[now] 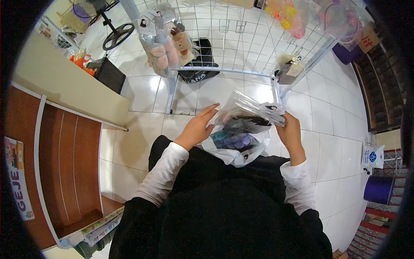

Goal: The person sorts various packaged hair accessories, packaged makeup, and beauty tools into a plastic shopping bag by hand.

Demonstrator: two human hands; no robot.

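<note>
A sheaf of clear plastic packets with dark contents (pixel 243 113) is gripped at its right end between the thumb and fingers of the right hand (pixel 290 128). The left hand (pixel 197 128) is held open at the other side, its fingers extended and the thumb parted from them; whether the plastic is touched by it cannot be told. The packets are held just above the mouth of a white plastic bag (pixel 235 158), in which rounded purple and teal items (pixel 235 140) are seen. The bag is placed in front of the black-clothed lap (pixel 217 172), between the two hands. Beyond it, a white metal wire-grid rack (pixel 228 70) is stood on the white tiled floor (pixel 332 159). Clear-bagged pink and grey goods (pixel 159 56) are hung at the rack's left side, and a black bag with white lettering (pixel 200 77) is seen behind the grid.
</note>
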